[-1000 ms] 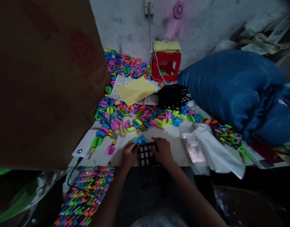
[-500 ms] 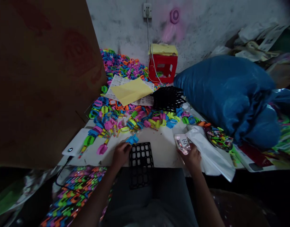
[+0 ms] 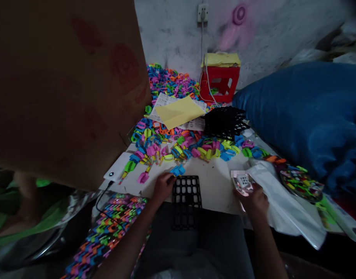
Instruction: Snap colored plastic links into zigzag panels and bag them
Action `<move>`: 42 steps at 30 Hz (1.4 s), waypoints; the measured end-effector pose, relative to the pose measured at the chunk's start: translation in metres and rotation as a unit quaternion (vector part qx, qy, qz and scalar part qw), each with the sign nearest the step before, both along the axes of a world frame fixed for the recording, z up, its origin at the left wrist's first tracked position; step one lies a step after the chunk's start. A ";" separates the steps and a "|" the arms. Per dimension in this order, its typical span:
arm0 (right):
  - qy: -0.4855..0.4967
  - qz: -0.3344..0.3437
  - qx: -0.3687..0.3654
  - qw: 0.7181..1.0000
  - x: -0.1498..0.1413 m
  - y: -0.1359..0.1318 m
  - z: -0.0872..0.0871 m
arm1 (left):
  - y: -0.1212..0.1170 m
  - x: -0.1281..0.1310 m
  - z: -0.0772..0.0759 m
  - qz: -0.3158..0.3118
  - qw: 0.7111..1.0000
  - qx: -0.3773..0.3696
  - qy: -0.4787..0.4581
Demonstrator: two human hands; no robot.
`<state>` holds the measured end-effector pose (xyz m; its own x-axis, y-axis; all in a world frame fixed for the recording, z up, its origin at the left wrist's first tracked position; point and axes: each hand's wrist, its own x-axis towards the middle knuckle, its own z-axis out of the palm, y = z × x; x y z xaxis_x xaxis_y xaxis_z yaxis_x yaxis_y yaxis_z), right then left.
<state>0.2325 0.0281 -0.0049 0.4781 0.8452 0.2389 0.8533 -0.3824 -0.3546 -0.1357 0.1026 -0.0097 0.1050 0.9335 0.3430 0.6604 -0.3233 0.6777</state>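
Observation:
My left hand [image 3: 162, 187] is closed, its fingertips on a small blue plastic piece [image 3: 178, 170] at the top edge of a black plastic grid tray [image 3: 187, 193]. That tray rests partly on the table and partly over my lap. In my right hand [image 3: 255, 199] is a flat, shiny, pinkish object [image 3: 244, 183] with a white lettered patch, held at the table's front edge; its exact kind is unclear. Beside this hand lies a white plastic bag [image 3: 285, 201]. Several coloured plastic pieces [image 3: 166, 151] lie in a band beyond both hands.
A large cardboard box [image 3: 64, 93] blocks the left side. Yellow paper [image 3: 180, 111], stacked black grids [image 3: 226, 123] and a red stool [image 3: 220, 83] stand toward the wall. On the right are a big blue sack [image 3: 308, 116] and a dish of small parts [image 3: 301, 182].
My view has turned left, so the scene sits farther right. Both hands keep hold of the same things in nearly the same places.

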 end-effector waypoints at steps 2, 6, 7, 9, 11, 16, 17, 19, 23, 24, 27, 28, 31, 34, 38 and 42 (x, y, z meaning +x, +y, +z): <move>0.007 0.006 -0.009 1.000 0.004 -0.001 0.002 | -0.002 0.000 0.001 0.003 1.000 0.001 0.002; -0.009 0.045 0.013 0.999 0.005 -0.001 0.012 | -0.004 0.000 0.002 0.006 1.000 0.009 0.003; -0.021 0.046 0.036 0.998 0.000 0.001 0.016 | -0.004 0.000 0.002 0.006 1.000 0.008 0.006; -0.030 0.081 0.085 0.993 -0.018 0.010 0.026 | -0.004 -0.001 0.002 0.007 1.000 -0.002 0.007; -0.009 0.170 0.097 0.981 -0.046 0.027 0.034 | -0.004 -0.003 0.000 0.012 1.000 -0.020 -0.007; 0.094 0.316 0.013 0.944 -0.110 0.095 0.036 | 0.001 0.001 -0.001 0.020 0.991 -0.065 -0.112; 0.086 0.307 0.001 0.948 -0.117 0.108 0.034 | 0.002 0.004 -0.001 0.008 0.987 -0.080 -0.138; 0.057 0.276 -0.034 0.959 -0.126 0.128 0.031 | 0.004 0.013 0.000 -0.021 0.975 -0.115 -0.189; 0.033 0.213 -0.128 0.968 -0.126 0.146 0.034 | 0.006 0.029 -0.003 0.004 0.959 -0.151 -0.242; 0.035 0.205 -0.145 0.967 -0.123 0.146 0.037 | 0.006 0.031 -0.004 0.017 0.959 -0.155 -0.237; 0.081 0.210 -0.143 0.964 -0.115 0.135 0.044 | 0.004 0.033 -0.003 0.031 0.966 -0.162 -0.201; 0.130 0.217 -0.123 0.960 -0.114 0.127 0.045 | 0.004 0.033 -0.002 0.031 0.968 -0.163 -0.188; 0.374 0.227 -0.050 0.898 -0.121 0.093 0.041 | 0.003 0.032 0.001 0.032 0.974 -0.153 -0.164; 0.543 0.220 -0.020 0.810 -0.139 0.060 0.027 | 0.003 0.032 0.002 0.028 0.975 -0.147 -0.163; 0.523 0.241 -0.009 0.818 -0.157 0.044 0.017 | 0.004 0.033 0.001 0.023 0.974 -0.153 -0.166; 0.456 0.293 0.008 0.840 -0.160 0.053 0.022 | 0.005 0.032 0.001 0.000 0.970 -0.161 -0.184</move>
